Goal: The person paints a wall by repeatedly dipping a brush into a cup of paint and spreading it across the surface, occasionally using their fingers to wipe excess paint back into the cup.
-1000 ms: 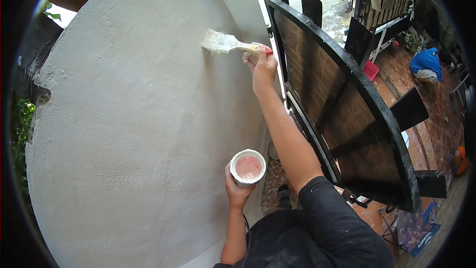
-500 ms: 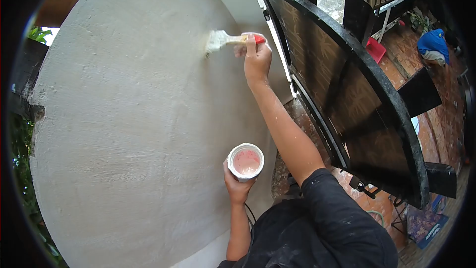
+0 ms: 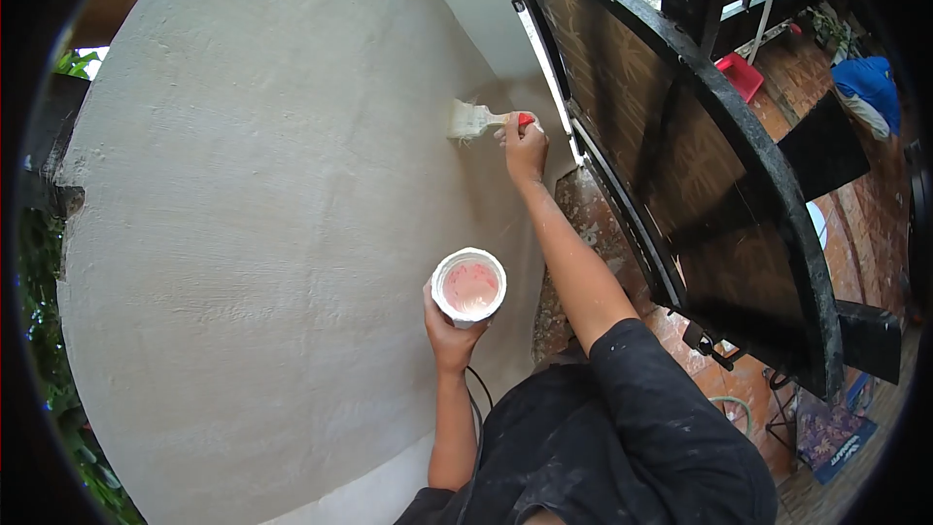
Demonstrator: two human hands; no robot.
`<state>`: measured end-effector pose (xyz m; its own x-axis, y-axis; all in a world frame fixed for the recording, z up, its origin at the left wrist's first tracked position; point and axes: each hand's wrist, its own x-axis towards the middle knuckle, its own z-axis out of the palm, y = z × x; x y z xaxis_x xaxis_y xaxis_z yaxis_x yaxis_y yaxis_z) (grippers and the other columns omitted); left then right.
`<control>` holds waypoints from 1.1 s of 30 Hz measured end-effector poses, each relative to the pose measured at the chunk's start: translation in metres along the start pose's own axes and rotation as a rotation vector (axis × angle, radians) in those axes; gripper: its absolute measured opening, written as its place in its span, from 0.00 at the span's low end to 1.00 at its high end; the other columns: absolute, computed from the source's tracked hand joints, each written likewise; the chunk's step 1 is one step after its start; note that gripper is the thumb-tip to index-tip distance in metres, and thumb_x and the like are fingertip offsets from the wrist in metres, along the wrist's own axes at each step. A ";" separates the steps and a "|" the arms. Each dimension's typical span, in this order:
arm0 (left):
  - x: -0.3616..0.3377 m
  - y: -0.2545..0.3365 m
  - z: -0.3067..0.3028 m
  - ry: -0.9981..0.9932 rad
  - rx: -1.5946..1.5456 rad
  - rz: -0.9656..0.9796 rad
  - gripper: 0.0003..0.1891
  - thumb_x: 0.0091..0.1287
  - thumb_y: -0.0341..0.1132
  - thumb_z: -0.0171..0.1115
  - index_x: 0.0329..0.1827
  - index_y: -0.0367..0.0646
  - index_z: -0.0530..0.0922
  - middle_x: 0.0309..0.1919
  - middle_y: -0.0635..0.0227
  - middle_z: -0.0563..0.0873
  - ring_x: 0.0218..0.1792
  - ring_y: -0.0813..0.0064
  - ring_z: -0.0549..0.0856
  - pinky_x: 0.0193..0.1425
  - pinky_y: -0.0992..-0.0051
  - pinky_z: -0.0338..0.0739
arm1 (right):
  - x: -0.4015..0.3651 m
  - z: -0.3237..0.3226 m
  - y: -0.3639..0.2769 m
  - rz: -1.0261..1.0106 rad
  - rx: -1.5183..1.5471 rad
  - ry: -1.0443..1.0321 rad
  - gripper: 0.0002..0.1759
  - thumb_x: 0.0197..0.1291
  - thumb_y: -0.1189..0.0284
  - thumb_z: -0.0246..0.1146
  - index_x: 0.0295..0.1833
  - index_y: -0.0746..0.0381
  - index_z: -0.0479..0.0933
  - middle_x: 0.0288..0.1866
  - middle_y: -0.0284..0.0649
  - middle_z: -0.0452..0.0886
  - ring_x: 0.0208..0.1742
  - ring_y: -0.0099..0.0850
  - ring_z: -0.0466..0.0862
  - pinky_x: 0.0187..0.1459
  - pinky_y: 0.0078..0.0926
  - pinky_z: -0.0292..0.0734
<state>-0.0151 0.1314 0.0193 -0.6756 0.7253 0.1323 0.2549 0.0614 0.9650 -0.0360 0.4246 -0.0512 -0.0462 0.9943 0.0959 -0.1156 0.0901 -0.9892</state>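
Note:
My right hand (image 3: 527, 148) is closed round the red-tipped handle of a paintbrush (image 3: 474, 121). The brush's pale, paint-coated bristles touch the grey-white plastered wall (image 3: 253, 224) close to its right edge. Lower down, my left hand (image 3: 451, 338) grips a white paint container (image 3: 468, 286) from its side and underneath. Its open top faces me, showing pinkish-white liquid inside and paint smeared on the rim.
A black-framed gate (image 3: 671, 175) with brown panels stands just right of my right arm. Past it are a red dustpan (image 3: 741, 76), a person in blue (image 3: 868, 89) bending over, and a reddish tiled floor (image 3: 768, 122). Green plants (image 3: 44, 321) line the far left.
My right hand has carried the brush down and to the right along the wall. The paint container in my left hand has shifted slightly up and left in view.

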 end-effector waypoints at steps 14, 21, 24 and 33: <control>0.028 -0.014 0.015 -0.082 0.289 0.138 0.46 0.39 0.32 0.84 0.66 0.40 0.71 0.57 0.58 0.78 0.59 0.53 0.78 0.65 0.59 0.72 | -0.101 -0.183 -0.154 -0.113 0.055 -0.615 0.12 0.73 0.70 0.55 0.47 0.67 0.80 0.30 0.36 0.83 0.30 0.19 0.81 0.35 0.22 0.77; 0.019 0.004 0.051 -0.203 0.349 0.231 0.47 0.40 0.39 0.85 0.67 0.45 0.71 0.59 0.61 0.77 0.61 0.55 0.73 0.67 0.59 0.66 | -0.129 -0.189 -0.136 -0.451 -0.263 -0.845 0.11 0.68 0.70 0.62 0.49 0.67 0.79 0.45 0.51 0.84 0.47 0.47 0.84 0.51 0.39 0.79; 0.019 0.000 0.056 -0.201 0.384 0.272 0.47 0.42 0.38 0.84 0.69 0.45 0.70 0.60 0.61 0.77 0.62 0.55 0.73 0.68 0.58 0.65 | -0.123 -0.200 -0.137 -0.181 -0.180 -0.778 0.12 0.71 0.68 0.59 0.48 0.66 0.80 0.40 0.49 0.85 0.40 0.39 0.86 0.46 0.33 0.79; 0.032 0.010 0.062 -0.110 -0.138 0.092 0.47 0.45 0.24 0.79 0.71 0.39 0.64 0.63 0.61 0.75 0.65 0.66 0.75 0.72 0.65 0.67 | -0.103 -0.201 -0.108 0.139 0.428 -0.268 0.19 0.79 0.60 0.50 0.52 0.67 0.76 0.29 0.35 0.80 0.29 0.19 0.77 0.34 0.18 0.71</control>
<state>0.0086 0.1979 0.0195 -0.5723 0.7944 0.2035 0.2101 -0.0978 0.9728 0.1805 0.3240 0.0237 -0.3355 0.9409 0.0469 -0.4826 -0.1289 -0.8663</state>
